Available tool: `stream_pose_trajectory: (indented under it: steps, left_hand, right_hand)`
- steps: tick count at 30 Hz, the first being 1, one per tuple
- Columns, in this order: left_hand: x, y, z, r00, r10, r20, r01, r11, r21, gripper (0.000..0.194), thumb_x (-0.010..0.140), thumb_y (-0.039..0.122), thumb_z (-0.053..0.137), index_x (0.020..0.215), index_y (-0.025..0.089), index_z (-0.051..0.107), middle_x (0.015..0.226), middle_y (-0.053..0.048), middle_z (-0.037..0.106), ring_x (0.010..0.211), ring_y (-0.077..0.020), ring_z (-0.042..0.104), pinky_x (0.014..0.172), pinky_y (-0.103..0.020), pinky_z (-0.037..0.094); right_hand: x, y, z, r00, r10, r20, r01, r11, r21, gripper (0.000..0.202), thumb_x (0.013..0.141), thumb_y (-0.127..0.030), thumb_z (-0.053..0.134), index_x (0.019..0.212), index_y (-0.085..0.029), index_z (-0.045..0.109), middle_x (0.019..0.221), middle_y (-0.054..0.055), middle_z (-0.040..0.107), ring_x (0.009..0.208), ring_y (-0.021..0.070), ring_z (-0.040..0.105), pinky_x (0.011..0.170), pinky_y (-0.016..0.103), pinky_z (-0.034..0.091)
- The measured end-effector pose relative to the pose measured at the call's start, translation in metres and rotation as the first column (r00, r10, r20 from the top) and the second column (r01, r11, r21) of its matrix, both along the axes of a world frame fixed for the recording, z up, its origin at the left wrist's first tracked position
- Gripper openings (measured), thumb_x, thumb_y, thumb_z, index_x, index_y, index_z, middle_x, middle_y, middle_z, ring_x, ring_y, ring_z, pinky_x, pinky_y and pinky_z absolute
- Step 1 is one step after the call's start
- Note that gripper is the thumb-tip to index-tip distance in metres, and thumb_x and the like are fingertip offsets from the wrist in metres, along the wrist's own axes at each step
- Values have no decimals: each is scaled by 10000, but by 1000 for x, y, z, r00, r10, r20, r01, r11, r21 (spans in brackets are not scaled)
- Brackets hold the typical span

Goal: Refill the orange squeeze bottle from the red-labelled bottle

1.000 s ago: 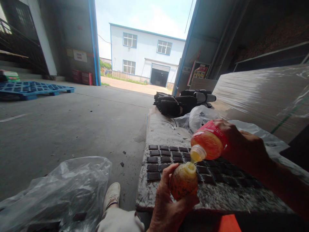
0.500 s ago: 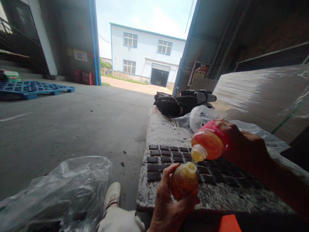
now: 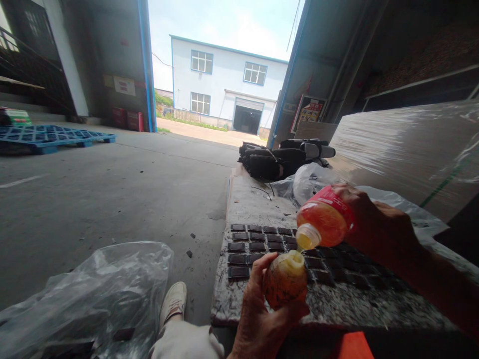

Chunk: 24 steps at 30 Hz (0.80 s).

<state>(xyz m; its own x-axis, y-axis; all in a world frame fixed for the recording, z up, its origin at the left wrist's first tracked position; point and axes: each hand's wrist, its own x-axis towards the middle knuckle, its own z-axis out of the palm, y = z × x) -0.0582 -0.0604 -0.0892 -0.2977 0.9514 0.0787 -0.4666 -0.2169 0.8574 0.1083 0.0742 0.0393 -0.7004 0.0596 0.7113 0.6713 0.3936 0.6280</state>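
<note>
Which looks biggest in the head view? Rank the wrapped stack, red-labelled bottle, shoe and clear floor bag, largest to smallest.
1. Wrapped stack and clear floor bag: too alike to rank
2. Red-labelled bottle
3. Shoe

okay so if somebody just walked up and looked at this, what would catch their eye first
Probably the tilted bottle with the red label in the right hand, its mouth just above the open neck of a smudged bottle in the left hand, yellowish liquid between them. Next, the rows of dark rectangular pieces on the speckled tabletop behind the hands, and the bright doorway ahead framing a pale building.
</note>
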Motion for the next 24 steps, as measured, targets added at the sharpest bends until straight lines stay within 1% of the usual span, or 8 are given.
stream_pose_trajectory:
  steps: [5, 10, 16, 24]
  left_hand:
    - [0, 0, 0, 1000, -2, 17, 2, 1000, -12, 689, 444, 74, 754, 1068, 290, 556, 896, 11, 654, 755, -181, 569, 655, -257, 467]
    - [1, -2, 0, 1000, -15, 11, 15, 1000, -6, 685, 493, 138, 753, 1118, 260, 501, 908, -2, 641, 740, -176, 562, 626, -264, 460]
    - [0, -2, 0, 1000, -23, -14, 23, 1000, 2, 688, 511, 141, 740, 1139, 225, 469, 959, -21, 636, 785, -182, 566, 683, -278, 460]
    - [1, -1, -1, 1000, -9, -21, 8, 1000, -10, 683, 510, 149, 755, 1129, 243, 481, 934, -9, 632, 764, -173, 559, 643, -265, 447]
  right_hand:
    - [-1, -2, 1, 1000, -2, 4, 2, 1000, -22, 390, 822, -345, 488, 1141, -123, 509, 1144, 107, 654, 648, 195, 683, 472, 264, 476]
    - [1, -2, 2, 1000, -4, 1, 4, 1000, -14, 392, 827, -343, 502, 1144, -113, 507, 1138, 103, 656, 671, 198, 686, 489, 264, 483]
    - [0, -1, 2, 999, -28, 16, 27, 1000, 14, 387, 818, -310, 524, 1147, -107, 506, 1120, 99, 659, 654, 185, 680, 475, 251, 463]
    - [-1, -3, 6, 1000, -2, 20, 1, 1000, 14, 365, 825, -295, 493, 1132, -98, 509, 1141, 113, 653, 686, 181, 684, 470, 243, 454]
